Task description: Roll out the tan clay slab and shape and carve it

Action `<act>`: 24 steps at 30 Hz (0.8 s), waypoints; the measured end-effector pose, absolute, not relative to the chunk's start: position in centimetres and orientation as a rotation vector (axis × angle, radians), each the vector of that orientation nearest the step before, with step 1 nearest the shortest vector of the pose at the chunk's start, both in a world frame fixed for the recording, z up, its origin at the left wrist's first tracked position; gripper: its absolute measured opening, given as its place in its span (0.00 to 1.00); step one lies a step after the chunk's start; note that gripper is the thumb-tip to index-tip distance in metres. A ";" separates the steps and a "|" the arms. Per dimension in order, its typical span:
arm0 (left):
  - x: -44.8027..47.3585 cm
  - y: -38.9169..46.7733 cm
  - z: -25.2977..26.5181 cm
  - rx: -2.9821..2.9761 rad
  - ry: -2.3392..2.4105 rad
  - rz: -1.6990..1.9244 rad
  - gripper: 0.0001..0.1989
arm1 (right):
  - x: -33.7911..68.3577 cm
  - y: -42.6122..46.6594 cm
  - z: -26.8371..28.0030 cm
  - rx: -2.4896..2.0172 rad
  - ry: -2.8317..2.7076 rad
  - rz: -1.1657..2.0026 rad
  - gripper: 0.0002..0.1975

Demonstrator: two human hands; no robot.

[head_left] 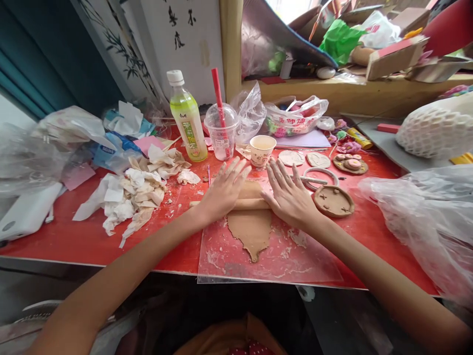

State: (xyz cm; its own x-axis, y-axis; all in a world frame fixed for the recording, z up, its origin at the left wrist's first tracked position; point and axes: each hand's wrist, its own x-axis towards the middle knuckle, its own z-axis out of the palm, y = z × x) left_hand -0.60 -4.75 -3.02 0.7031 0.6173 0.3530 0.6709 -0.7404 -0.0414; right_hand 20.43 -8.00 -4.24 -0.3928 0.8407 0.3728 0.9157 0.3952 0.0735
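Note:
A wooden rolling pin [251,204] lies crosswise on a flat sheet of brown clay [252,230]. My left hand [226,190] rests flat over the pin's left part, fingers stretched forward. Over its right part lies my right hand [288,190], palm down with the fingers spread. The clay has a ragged edge and tapers to a point towards me. Beneath it is a clear plastic sheet [221,266] smeared with clay bits. Just right of my right hand sits a round clay dish [333,201] with small marks on it.
Behind my hands stand a paper cup [262,150], a plastic cup with a red straw [221,130] and a drink bottle [187,118]. Crumpled tissues [135,195] lie left. To the right are flat clay pieces [318,160], a ring [325,172] and a clear plastic bag [417,217].

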 end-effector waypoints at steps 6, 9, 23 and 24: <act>-0.5 -4.8 -3.0 -2.731 -1.009 -0.531 0.24 | 20.5 -8.0 -4.3 -1.559 -2.349 -0.420 0.33; 0.0 -1.9 -2.3 -2.717 -0.948 -0.481 0.24 | 20.2 -5.0 -4.1 -1.622 -2.217 -0.463 0.35; 0.7 3.2 -1.2 -2.498 -0.985 -0.529 0.24 | 20.1 0.8 -3.2 -1.719 -1.852 -0.521 0.35; 0.7 3.4 -1.2 -2.506 -1.015 -0.557 0.24 | 20.1 1.0 -3.2 -1.717 -1.849 -0.517 0.35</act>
